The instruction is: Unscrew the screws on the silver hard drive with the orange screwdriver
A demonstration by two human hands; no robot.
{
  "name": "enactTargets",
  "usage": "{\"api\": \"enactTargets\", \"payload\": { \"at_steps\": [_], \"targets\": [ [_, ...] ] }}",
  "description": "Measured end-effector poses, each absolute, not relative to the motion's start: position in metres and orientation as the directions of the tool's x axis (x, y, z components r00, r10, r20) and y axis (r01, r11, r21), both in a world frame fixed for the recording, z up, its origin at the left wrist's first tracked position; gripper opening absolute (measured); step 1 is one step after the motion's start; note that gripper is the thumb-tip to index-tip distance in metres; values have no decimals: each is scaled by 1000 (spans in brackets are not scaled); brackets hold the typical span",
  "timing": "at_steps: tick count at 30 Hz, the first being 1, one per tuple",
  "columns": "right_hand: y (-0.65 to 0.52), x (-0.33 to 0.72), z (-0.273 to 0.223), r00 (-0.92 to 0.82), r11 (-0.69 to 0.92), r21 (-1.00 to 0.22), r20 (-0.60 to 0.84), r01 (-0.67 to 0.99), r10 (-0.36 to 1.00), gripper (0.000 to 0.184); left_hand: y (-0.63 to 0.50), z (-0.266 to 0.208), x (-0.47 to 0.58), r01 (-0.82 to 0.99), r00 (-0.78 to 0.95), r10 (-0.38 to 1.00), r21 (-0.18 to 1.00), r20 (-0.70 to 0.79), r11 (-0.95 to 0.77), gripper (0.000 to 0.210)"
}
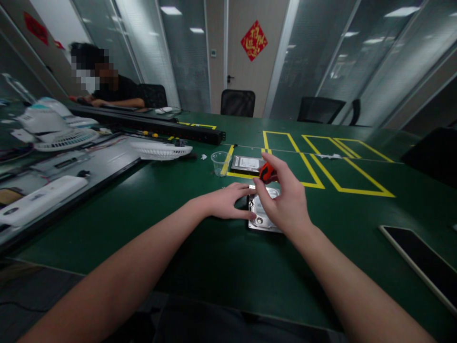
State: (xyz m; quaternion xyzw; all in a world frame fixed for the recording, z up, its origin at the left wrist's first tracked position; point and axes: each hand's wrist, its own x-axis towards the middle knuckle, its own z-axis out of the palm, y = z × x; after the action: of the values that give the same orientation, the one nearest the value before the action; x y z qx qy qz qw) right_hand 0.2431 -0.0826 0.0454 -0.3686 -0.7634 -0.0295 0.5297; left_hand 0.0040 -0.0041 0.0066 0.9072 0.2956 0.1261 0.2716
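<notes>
An opened-out silver hard drive [260,220] lies on the green table in front of me, partly covered by my hands. My left hand [232,202] steadies it from the left, thumb at the near part and fingers at the far edge. Above the drive, my right hand [285,200] is closed around the red-orange and black handle of a screwdriver [266,172]. The screwdriver's tip is hidden behind the fingers. Just beyond lies a second hard drive [246,164], label side up, with a clear plastic cup [220,164] to its left.
Yellow tape outlines [364,192] mark the table. To the left are a large metal panel [103,164], white fan parts [160,150] and a long black bar [150,125]. A dark flat panel with a pale frame [421,252] lies right. A person [117,93] sits far left.
</notes>
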Motion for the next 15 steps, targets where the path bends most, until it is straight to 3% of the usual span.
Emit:
{"api": "enactTargets", "payload": {
  "at_steps": [15],
  "targets": [
    [-82,246,42,-197,754,-344,828,559,524,70,-1,1,4,454,792,601,558,105,-695,105]
  ]
}}
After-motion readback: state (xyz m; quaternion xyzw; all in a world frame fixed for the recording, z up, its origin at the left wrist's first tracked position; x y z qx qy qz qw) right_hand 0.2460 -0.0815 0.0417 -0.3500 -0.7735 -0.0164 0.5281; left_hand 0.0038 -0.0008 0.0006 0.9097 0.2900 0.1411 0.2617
